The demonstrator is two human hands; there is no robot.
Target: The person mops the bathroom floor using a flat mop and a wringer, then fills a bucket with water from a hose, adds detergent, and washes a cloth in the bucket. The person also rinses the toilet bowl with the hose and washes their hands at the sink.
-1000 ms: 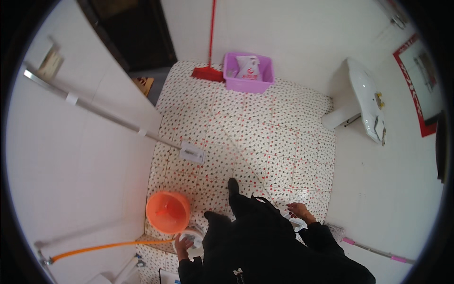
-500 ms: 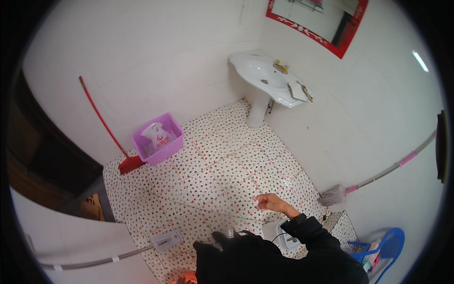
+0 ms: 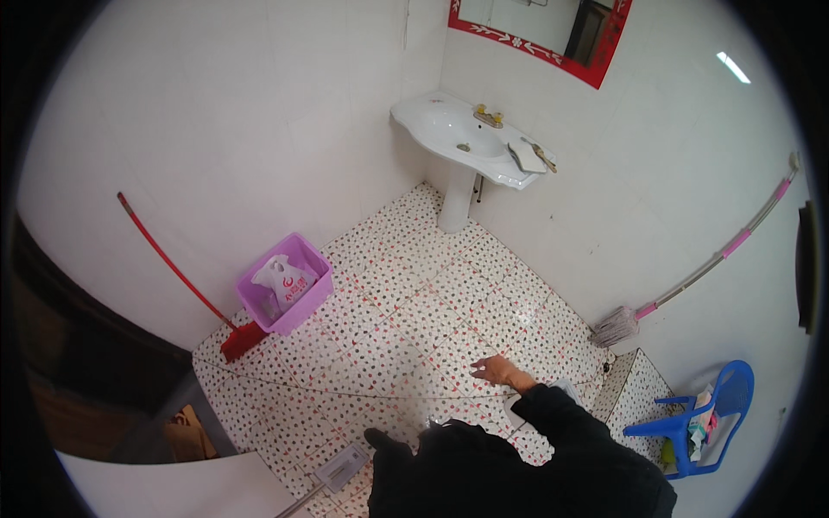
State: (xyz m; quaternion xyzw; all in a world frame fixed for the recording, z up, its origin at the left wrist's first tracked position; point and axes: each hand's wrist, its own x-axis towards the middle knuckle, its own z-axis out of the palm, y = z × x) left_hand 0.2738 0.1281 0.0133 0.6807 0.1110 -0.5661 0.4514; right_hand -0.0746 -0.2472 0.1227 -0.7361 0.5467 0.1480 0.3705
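My right hand [image 3: 494, 369] reaches out over the speckled tile floor [image 3: 406, 319], its fingers loosely bent and apart. Nothing shows between them. The dark sleeve crosses above a white object [image 3: 515, 414], hiding most of it, so I cannot make out its kind. My left hand is outside the picture. Near the lower edge, a flat grey-and-white floor tool head [image 3: 343, 467] on a metal handle lies beside my dark clothing.
By the left wall stand a purple bin [image 3: 304, 309] holding a plastic bag [image 3: 283, 281] and a red broom [image 3: 244, 341]. A white pedestal sink [image 3: 453, 207] is at the back. On the right are a mop [image 3: 617, 326] and a blue chair [image 3: 734, 388] with cloths.
The view has shifted and turned. My left hand, at the lower edge beside something orange before, is out of sight now. My right sleeve covers more of the white object.
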